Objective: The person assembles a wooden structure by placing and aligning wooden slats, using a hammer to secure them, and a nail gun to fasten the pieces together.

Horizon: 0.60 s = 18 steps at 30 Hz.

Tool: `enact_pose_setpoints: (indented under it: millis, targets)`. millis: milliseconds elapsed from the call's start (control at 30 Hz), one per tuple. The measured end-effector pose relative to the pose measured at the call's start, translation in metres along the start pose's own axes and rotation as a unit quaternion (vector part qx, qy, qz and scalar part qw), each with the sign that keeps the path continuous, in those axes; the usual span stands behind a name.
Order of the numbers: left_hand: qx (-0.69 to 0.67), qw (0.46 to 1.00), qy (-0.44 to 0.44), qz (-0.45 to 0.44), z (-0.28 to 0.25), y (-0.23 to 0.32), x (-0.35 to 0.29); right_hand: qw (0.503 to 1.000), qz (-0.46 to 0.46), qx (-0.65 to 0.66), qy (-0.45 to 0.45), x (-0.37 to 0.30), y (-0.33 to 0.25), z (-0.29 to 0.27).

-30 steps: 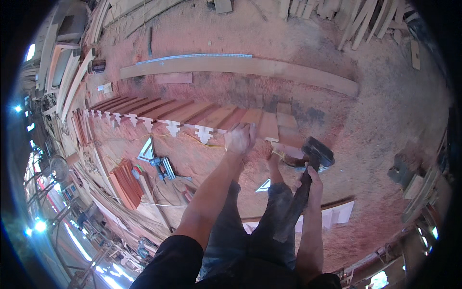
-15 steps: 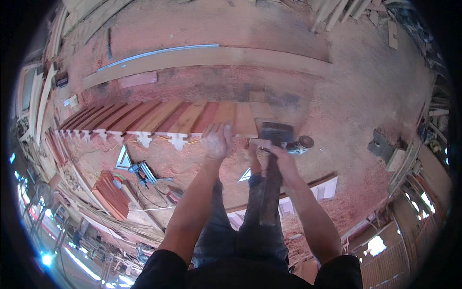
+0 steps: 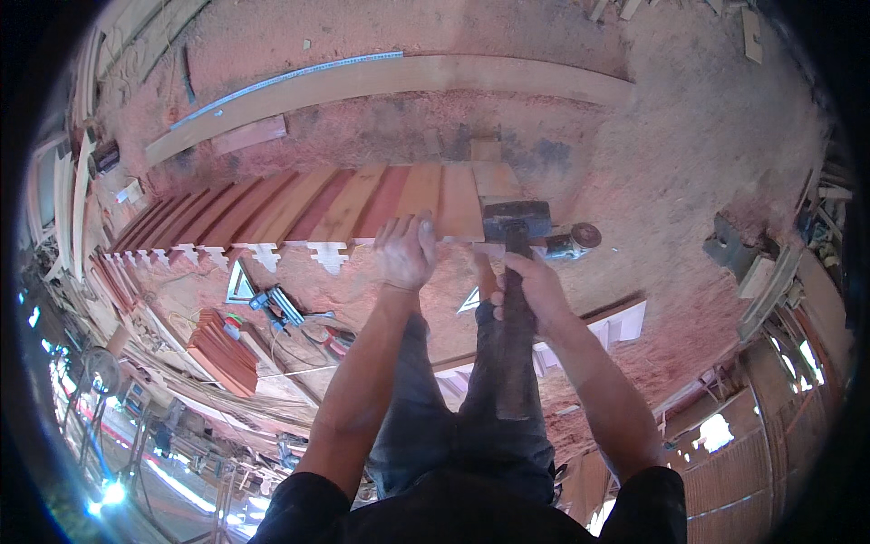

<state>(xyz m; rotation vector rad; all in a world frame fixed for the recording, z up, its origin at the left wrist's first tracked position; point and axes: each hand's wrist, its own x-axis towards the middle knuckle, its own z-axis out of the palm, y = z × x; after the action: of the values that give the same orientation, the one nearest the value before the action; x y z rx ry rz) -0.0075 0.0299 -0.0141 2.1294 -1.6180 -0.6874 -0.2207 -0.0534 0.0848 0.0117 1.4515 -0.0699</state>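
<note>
So a second ago the hammer (image 3: 514,349) was slanting, its head (image 3: 517,219) well off the right end of the slatted panel (image 3: 362,204). Now the right hand (image 3: 536,290) has swung in toward that end, the head's just beside it (can't tell if touching), and the handle's straightened up. The grinder (image 3: 573,242) right of the panel isn't blocked anymore either.

Dusty reddish floor (image 3: 671,154) under slatted woodwork (image 3: 355,210), long plank (image 3: 399,77), triangular square (image 3: 241,297), blue tool (image 3: 285,306).
</note>
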Motion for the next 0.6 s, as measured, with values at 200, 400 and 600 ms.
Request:
enact_pose_setpoints:
  millis: [200,400,600]
  targets:
    - [0.013,1.0,-0.01,-0.004,-0.002,0.0,0.0,0.994,0.0,0.105,0.037,-0.006,-0.006,-0.023]
    - [0.013,1.0,-0.009,-0.015,0.001,-0.001,-0.001,0.994,-0.021,-0.059,0.085,0.001,-0.002,0.022]
    - [-0.002,0.997,0.066,0.027,0.008,-0.006,-0.001,0.995,-0.044,0.083,0.025,-0.006,0.002,-0.06]
